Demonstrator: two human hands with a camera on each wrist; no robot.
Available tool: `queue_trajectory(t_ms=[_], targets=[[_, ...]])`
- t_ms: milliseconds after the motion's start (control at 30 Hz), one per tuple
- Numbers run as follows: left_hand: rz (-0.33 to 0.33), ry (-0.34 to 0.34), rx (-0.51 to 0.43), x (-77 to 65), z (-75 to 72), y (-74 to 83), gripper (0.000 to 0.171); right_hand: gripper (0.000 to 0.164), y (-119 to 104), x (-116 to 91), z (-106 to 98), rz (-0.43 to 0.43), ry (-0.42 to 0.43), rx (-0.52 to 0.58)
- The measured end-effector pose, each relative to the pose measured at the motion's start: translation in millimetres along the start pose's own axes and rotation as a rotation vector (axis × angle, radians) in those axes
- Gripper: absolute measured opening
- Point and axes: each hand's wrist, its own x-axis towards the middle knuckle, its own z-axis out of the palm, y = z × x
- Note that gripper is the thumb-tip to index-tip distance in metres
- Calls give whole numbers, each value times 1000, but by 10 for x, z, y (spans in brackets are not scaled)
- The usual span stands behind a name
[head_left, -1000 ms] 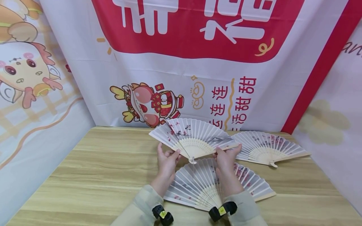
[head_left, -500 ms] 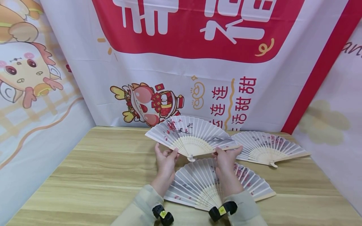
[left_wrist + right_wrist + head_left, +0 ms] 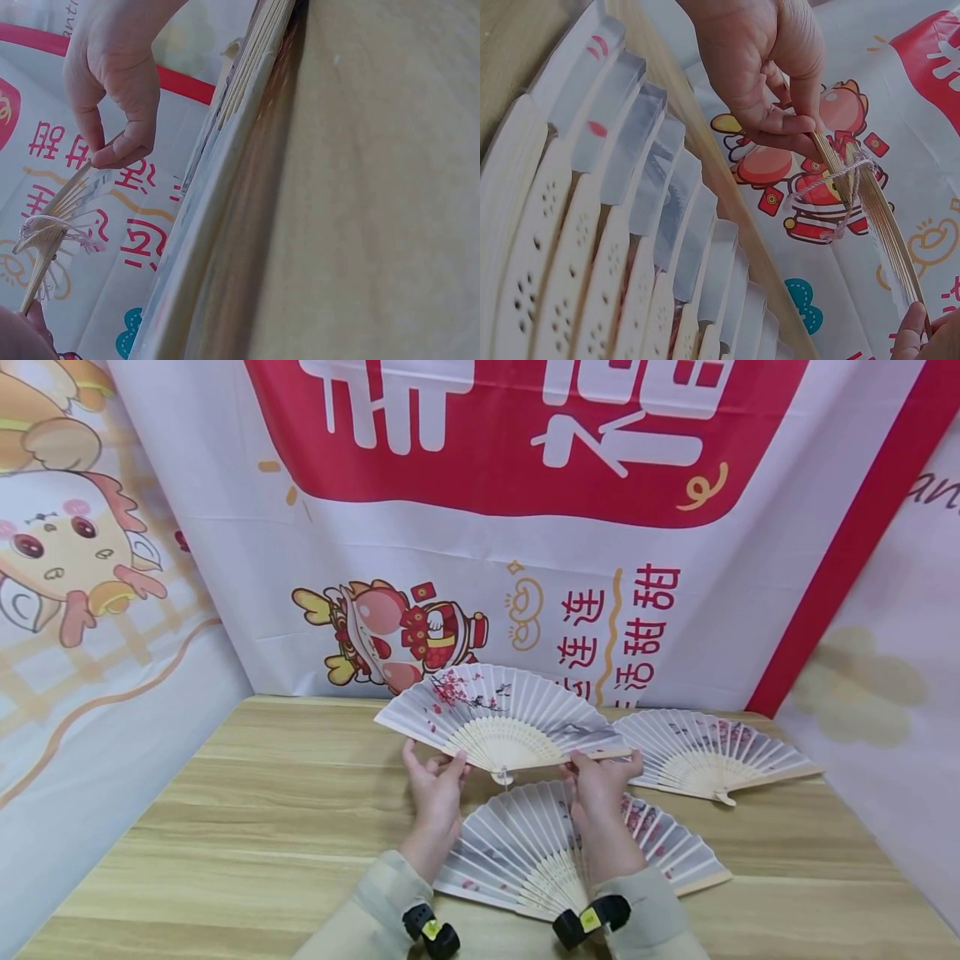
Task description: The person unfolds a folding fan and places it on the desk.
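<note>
An unfolded pale folding fan [image 3: 498, 739] with red blossoms is held up between both hands in the head view. My left hand [image 3: 437, 789] pinches its left outer rib, thumb on the near side. My right hand [image 3: 600, 785] grips the right outer rib. In the right wrist view a cord [image 3: 851, 176] is looped at the fan's pivot, and my left hand [image 3: 757, 67] is seen pinching the rib. In the left wrist view my right hand [image 3: 120, 90] pinches the opposite end. Below the hands a second open fan [image 3: 517, 835] lies on the table, partly covered by my right forearm.
A third open fan [image 3: 712, 752] lies at the back right of the wooden table [image 3: 262, 827], behind my right hand. A white and red printed cloth [image 3: 360, 543] hangs along the table's back edge. Black bands [image 3: 431, 931] sit on both wrists.
My left hand has moved slightly left and up, and the held fan has spread wider, showing more of the red blossoms. My right hand has stayed almost in place.
</note>
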Motion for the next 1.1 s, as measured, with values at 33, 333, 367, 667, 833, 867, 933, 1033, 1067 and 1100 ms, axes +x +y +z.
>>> queue_trajectory(t_ms=[33,333,367,667,833,867,933,1033,1067,1100], targets=[[1,5,0,3,-1,3,91,104,1,4,-1,3,6,1],[40,33,-32,11,-16,18,92,94,9,12,7,31,49,19],[44,32,-35,9,-14,21,92,94,11,14,8,35,54,22],[58,33,-43,-2,2,46,92,97,1,30,21,79,93,70],[68,27,-70,-10,9,37,92,96,-6,14,21,72,96,91],[72,27,-80,-13,14,36,92,95,-8,9,21,66,95,93],[84,23,-102,-18,22,31,89,94,-16,3,17,58,95,94],[105,7,-121,-27,37,31,75,92,-38,-4,6,46,91,108],[108,3,-123,-30,41,31,68,92,-45,-4,0,43,87,115],[111,-1,-124,-29,44,29,61,93,-52,-3,-7,41,83,123]])
